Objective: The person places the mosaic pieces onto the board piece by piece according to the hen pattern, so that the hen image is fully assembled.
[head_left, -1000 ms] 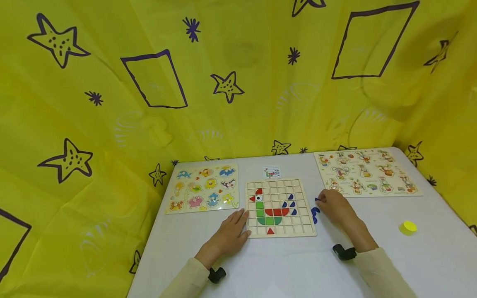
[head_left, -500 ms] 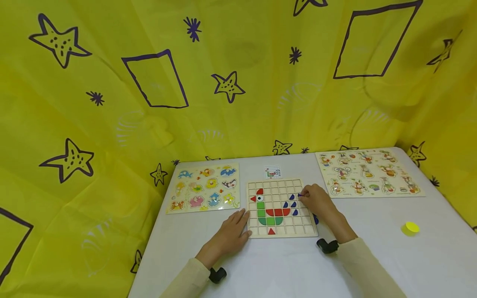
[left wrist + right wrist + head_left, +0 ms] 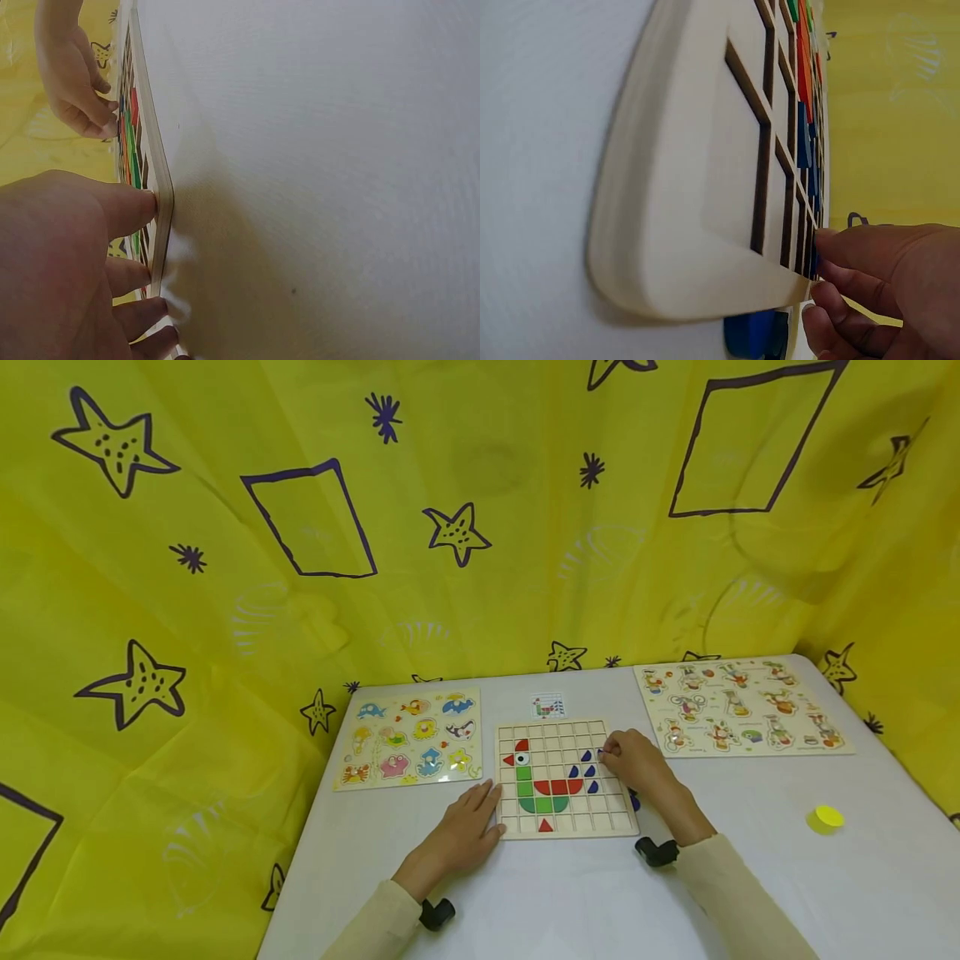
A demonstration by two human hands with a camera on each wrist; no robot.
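Observation:
A wooden grid board (image 3: pixel 609 822) lies on the table, holding red, green and blue pieces arranged like a bird. My left hand (image 3: pixel 461 833) rests against its left edge, fingers extended; in the left wrist view the thumb (image 3: pixel 131 210) touches the rim. Over the right part of the board, my right hand (image 3: pixel 641 767) pinches a small blue piece (image 3: pixel 601 753) between thumb and fingers, at a cell near the blue half-round pieces (image 3: pixel 589 771). Fingers mostly cover that piece. Loose blue pieces (image 3: pixel 746 334) lie beside the board's right edge, partly hidden by the right arm in the head view.
Behind the board lies a small card (image 3: pixel 547 706) with a bird pattern. A sea-animal puzzle (image 3: pixel 408 739) is at left and another animal puzzle (image 3: pixel 742 708) at back right. A yellow cylinder (image 3: pixel 825 819) stands at right. Yellow cloth (image 3: pixel 480 610) hangs behind the table.
My right hand has carried the blue piece leftward from beside the board to its right column, and has stayed there over the last half second. My left hand keeps its place.

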